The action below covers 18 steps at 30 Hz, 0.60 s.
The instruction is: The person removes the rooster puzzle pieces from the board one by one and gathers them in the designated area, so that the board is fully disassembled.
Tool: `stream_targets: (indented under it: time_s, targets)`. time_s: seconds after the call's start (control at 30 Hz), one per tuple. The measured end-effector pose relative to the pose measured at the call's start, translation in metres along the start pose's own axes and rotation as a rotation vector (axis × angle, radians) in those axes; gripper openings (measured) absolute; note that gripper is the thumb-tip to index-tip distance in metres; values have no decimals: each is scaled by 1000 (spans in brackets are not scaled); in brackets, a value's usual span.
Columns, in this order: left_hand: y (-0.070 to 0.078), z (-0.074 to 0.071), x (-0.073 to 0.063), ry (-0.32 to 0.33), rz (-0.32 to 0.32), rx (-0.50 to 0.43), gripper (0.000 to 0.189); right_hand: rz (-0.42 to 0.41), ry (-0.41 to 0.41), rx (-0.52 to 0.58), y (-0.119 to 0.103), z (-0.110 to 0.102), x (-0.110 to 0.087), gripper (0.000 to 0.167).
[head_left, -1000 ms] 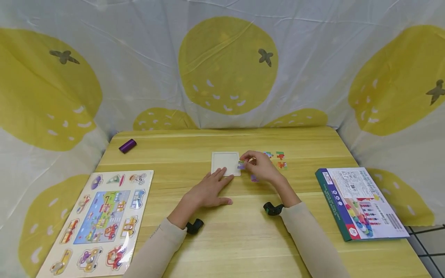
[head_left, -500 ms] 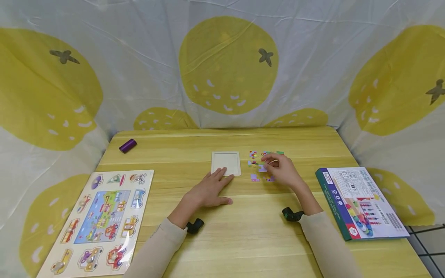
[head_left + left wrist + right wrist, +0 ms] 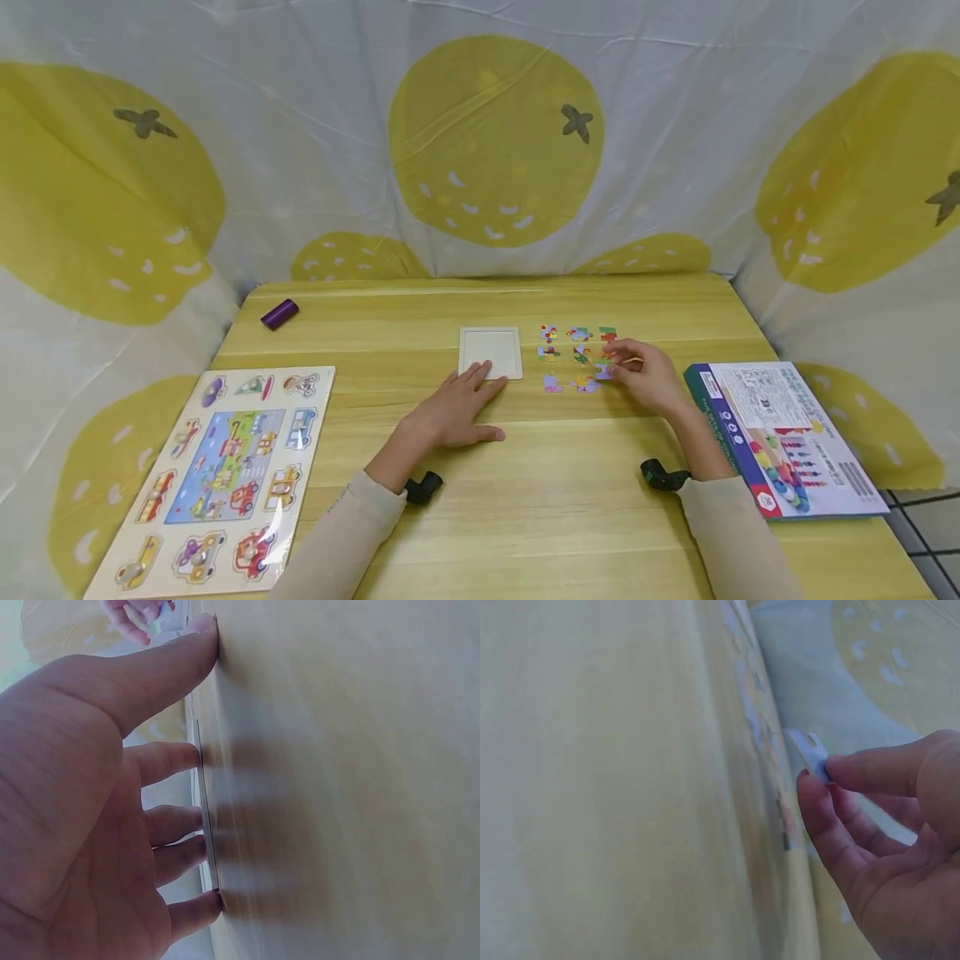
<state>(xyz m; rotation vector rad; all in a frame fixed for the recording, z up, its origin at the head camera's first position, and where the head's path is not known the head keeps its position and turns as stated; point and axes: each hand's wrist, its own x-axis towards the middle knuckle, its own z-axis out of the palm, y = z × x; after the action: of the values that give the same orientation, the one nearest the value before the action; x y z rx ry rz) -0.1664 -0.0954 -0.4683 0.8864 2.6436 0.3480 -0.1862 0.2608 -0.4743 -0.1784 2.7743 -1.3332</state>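
My right hand (image 3: 648,379) pinches a purple jigsaw piece (image 3: 603,372) between thumb and fingertips. In the right wrist view that jigsaw piece (image 3: 808,752) is tilted and raised off the table. Several loose jigsaw pieces (image 3: 581,354) lie in rough rows just left of this hand, some partly behind its fingers. My left hand (image 3: 450,410) lies with fingers extended, fingertips on the near edge of a pale square puzzle tray (image 3: 491,346). Seen from the left wrist, those fingers (image 3: 180,825) touch the tray's thin edge and the thumb reaches to the table.
A wooden vehicle puzzle board (image 3: 311,442) lies at the left. Behind it is a purple cylinder (image 3: 280,314). A green-edged box (image 3: 783,437) rests on the right side of the wood-grain table (image 3: 558,517). A fruit-patterned cloth (image 3: 322,167) hangs around the table.
My right hand has carried the purple jigsaw piece rightward, from beside the tray to the right end of the loose pieces, uncovering several of them. My left hand stays in place.
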Motion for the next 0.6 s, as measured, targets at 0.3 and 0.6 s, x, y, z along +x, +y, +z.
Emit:
stream_targets:
  time_s: [0.3, 0.6]
  targets:
    - [0, 0, 1, -4, 3, 18, 88, 101, 14, -54, 11, -6, -11, 24]
    - [1, 0, 0, -1, 1, 10, 88, 110, 27, -126, 20, -5, -9, 20]
